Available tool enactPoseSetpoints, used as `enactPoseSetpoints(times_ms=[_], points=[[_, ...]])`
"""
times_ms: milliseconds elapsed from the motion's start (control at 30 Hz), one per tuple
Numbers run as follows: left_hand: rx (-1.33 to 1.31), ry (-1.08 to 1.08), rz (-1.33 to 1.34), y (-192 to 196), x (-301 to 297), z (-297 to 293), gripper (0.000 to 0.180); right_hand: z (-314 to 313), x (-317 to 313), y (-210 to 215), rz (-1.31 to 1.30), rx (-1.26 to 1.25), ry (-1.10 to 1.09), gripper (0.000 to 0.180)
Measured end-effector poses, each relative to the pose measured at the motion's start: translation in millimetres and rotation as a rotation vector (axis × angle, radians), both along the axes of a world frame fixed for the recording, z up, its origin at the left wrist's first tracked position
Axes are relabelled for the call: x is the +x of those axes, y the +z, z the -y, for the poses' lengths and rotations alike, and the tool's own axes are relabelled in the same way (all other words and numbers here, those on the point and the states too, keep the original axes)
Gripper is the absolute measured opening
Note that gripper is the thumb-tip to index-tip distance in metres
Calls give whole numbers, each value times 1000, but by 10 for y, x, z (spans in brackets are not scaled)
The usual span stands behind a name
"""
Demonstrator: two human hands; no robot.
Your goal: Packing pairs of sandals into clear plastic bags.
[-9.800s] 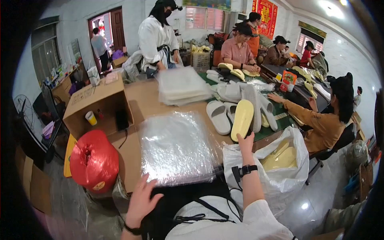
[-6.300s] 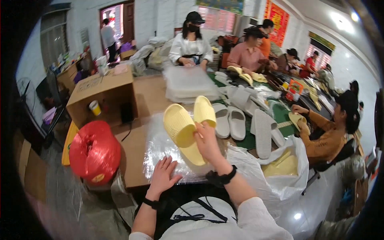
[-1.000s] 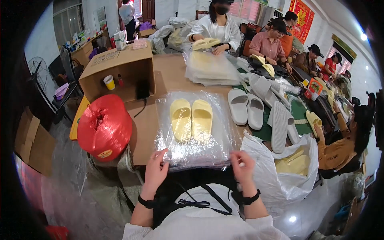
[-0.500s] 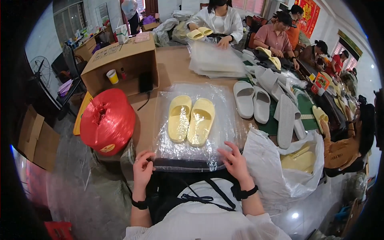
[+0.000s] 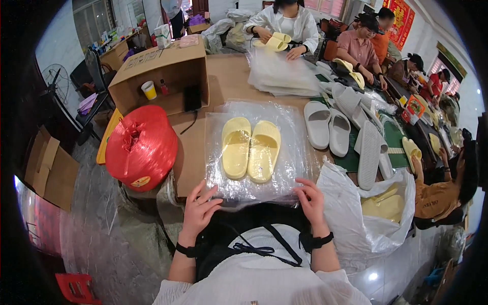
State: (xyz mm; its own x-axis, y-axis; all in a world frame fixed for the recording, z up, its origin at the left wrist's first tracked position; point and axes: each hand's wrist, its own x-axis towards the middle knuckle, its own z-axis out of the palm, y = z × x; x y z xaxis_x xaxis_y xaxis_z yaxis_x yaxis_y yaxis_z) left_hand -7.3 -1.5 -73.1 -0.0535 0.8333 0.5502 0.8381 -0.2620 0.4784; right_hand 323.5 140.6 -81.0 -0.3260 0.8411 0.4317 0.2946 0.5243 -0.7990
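Note:
A pair of pale yellow slide sandals (image 5: 250, 149) lies side by side on clear plastic bags (image 5: 290, 152) stacked at the table's near edge, toes pointing away from me. At the near left corner of the bags is my left hand (image 5: 200, 208), its fingers apart and touching the plastic edge. My right hand (image 5: 310, 201) rests at the near right corner, its fingers apart against the film. Along the near edge the plastic is wrinkled. Neither hand touches the sandals.
A red twine roll (image 5: 141, 147) and an open cardboard box (image 5: 160, 76) stand left. Grey slides (image 5: 316, 124) lie right, above a white sack (image 5: 343, 208) of yellow slides. Across the table, a person (image 5: 287, 30) holds yellow slides over a bag stack (image 5: 284, 76). Others work at right.
My hands have shifted up along the bag's near corners, and the near plastic edge has drawn back and wrinkled. The whole view has shifted slightly. The person opposite has moved their yellow slides.

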Motion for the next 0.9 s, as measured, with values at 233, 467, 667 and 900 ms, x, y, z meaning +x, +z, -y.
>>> enactPoseSetpoints(times_ms=[233,467,667,900], points=[[-2,117,312,-123,-36,-258,7,-192,-57,-181,-106,-224,-163,13],[-190,396,452,-330,-107,-594,39,-301,-238,-122,256,-188,-391,17],[-179,444,342,-241,-3,-607,38,79,-536,281,422,512,-240,44],[-175,435,287,-206,18,-622,35,84,-721,13,565,392,260,55]])
